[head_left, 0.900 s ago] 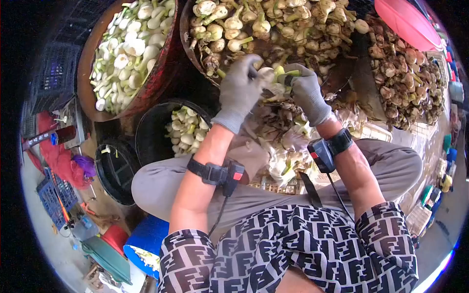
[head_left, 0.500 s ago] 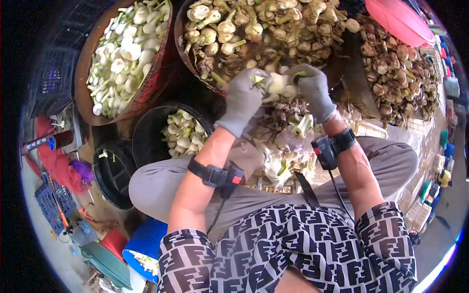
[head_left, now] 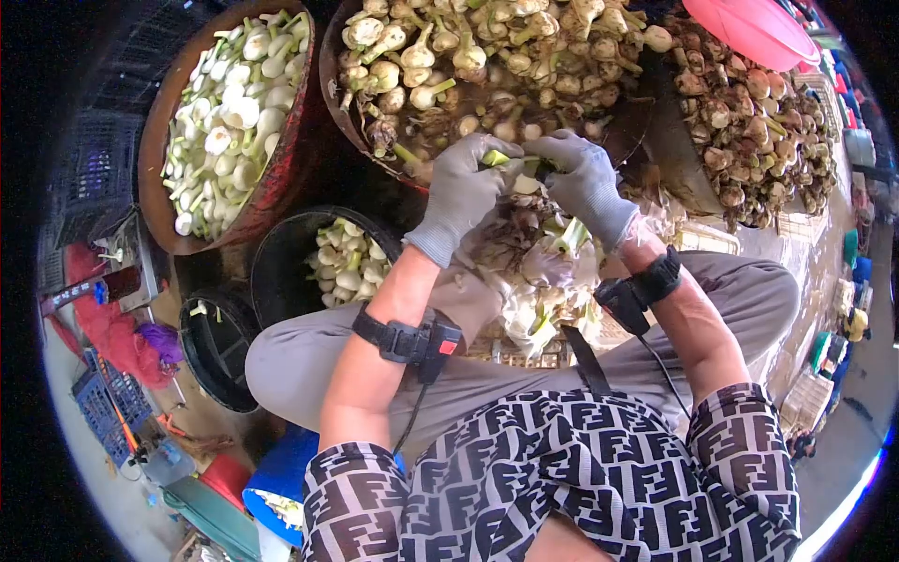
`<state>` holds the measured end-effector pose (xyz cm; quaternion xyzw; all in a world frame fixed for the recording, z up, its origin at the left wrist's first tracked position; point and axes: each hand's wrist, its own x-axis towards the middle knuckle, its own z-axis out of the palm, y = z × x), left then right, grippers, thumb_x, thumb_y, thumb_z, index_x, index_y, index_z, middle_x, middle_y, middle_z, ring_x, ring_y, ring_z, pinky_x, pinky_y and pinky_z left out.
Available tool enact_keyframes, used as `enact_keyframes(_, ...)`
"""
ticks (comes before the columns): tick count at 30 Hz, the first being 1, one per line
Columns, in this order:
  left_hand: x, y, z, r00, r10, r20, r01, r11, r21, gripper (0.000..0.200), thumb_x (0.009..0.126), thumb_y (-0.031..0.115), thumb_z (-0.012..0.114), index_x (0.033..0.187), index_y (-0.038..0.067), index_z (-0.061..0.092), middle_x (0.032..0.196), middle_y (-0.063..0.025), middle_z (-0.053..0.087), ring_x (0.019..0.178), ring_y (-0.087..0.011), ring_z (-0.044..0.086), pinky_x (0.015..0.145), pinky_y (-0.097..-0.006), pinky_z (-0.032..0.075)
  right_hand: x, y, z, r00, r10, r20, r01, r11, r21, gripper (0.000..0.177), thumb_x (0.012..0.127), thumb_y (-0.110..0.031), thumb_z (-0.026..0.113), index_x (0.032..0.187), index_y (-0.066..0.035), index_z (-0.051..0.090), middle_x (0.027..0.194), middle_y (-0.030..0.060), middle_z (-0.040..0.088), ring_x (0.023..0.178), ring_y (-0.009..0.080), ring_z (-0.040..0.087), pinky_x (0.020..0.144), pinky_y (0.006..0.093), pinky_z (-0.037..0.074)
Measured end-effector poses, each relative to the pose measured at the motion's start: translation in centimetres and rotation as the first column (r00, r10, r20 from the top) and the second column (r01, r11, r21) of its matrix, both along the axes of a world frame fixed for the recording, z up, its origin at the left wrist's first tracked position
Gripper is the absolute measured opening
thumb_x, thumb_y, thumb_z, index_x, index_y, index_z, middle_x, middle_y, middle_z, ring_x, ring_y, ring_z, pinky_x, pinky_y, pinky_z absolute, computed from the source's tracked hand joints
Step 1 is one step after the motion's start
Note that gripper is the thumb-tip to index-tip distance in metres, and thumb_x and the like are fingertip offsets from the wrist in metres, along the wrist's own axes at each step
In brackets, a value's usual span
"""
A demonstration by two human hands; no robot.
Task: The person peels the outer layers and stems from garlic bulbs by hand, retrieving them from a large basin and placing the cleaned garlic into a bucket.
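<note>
My left hand [head_left: 465, 192], in a grey glove, is closed around a fresh garlic bulb; its cut green stem [head_left: 494, 158] pokes out between thumb and fingers. Close beside it, my right hand [head_left: 582, 183], also gloved, has its fingers bent in on a pale and green piece of garlic [head_left: 527, 182], mostly hidden by the fingers. Both hands meet over a heap of stripped garlic skins [head_left: 548, 258]. Just beyond them stands a wide tub [head_left: 330, 84] of unpeeled garlic bulbs [head_left: 468, 61] in murky water.
Peeled white garlic fills a rusty red drum [head_left: 298, 122] at the left. A black bucket [head_left: 267, 253] holds more bulbs, beside a smaller black tub [head_left: 192, 351]. Dirty garlic [head_left: 749, 131] is piled at the right under a pink basin [head_left: 754, 33]. A blue bucket [head_left: 281, 454] stands lower left.
The hands have come closer together, and the right hand has turned its knuckles up and inward. The whitish bulb blurred between them is now mostly covered. The view has shifted slightly.
</note>
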<state>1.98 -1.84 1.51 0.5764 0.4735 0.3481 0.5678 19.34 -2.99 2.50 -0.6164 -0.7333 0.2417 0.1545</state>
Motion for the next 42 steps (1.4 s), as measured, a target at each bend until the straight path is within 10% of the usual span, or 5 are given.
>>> enact_keyframes(10, -2.6, 0.7, 0.9, 0.965, -0.213, 0.156, 0.213, 0.977, 0.014, 0.011, 0.076, -0.002, 0.060, 0.086, 0.002, 0.063, 0.088, -0.0041, 0.062, 0.074, -0.0108, 0.058, 0.064, -0.0222, 0.050, 5.9, 0.2, -1.9, 0.967, -0.032, 0.254, -0.018, 0.981, 0.191, 0.023, 0.069, -0.020, 0.063, 0.086, -0.007, 0.056, 0.080, 0.0142, 0.061, 0.076, 0.0321, 0.061, 0.068, 0.0397, 0.049)
enact_keyframes(20, -13.4, 0.9, 5.5, 0.313, -0.511, -0.800, 0.492, 0.808, -0.324, 0.034, 0.067, 0.022, 0.066, 0.094, 0.002, 0.061, 0.081, -0.0137, 0.060, 0.074, -0.0242, 0.059, 0.070, -0.0309, 0.047, 20.4, -1.2, 3.0, 0.737, 0.232, 0.635, 0.131, 0.873, -0.470, 0.039, 0.072, -0.017, 0.059, 0.110, -0.009, 0.055, 0.100, 0.0207, 0.059, 0.095, 0.0362, 0.056, 0.081, 0.0417, 0.045)
enact_keyframes(27, -5.0, 2.1, 5.2, 0.823, -0.322, -0.467, 0.354, 0.935, -0.021, 0.033, 0.078, 0.025, 0.062, 0.102, 0.002, 0.056, 0.094, -0.0163, 0.058, 0.089, -0.0275, 0.057, 0.079, -0.0341, 0.045, 12.1, 9.6, -7.5, 0.933, 0.229, 0.277, -0.151, 0.949, -0.276, 0.043, 0.067, -0.014, 0.059, 0.109, -0.010, 0.058, 0.104, 0.0161, 0.060, 0.096, 0.0317, 0.057, 0.081, 0.0387, 0.046)
enact_keyframes(38, -5.1, 2.6, 1.0, 0.639, -0.390, -0.663, 0.432, 0.895, -0.111, 0.039, 0.081, 0.030, 0.057, 0.107, 0.001, 0.054, 0.116, -0.0196, 0.052, 0.111, -0.0345, 0.048, 0.095, -0.0366, 0.038, 13.2, 12.5, -22.7, 0.666, 0.643, 0.378, -0.599, 0.763, -0.242, 0.034, 0.068, -0.021, 0.061, 0.100, -0.008, 0.061, 0.097, 0.0156, 0.061, 0.092, 0.0326, 0.058, 0.080, 0.0419, 0.046)
enact_keyframes(42, -5.0, 3.1, 0.8, 0.679, -0.410, -0.610, 0.428, 0.895, -0.125, 0.045, 0.078, 0.026, 0.061, 0.114, 0.003, 0.050, 0.116, -0.0198, 0.051, 0.112, -0.0339, 0.046, 0.096, -0.0364, 0.037, 8.9, 12.1, -15.2, 0.610, 0.587, 0.532, -0.326, 0.798, -0.506, 0.022, 0.069, -0.017, 0.058, 0.086, -0.006, 0.065, 0.092, 0.0146, 0.064, 0.086, 0.0334, 0.060, 0.077, 0.0393, 0.048)
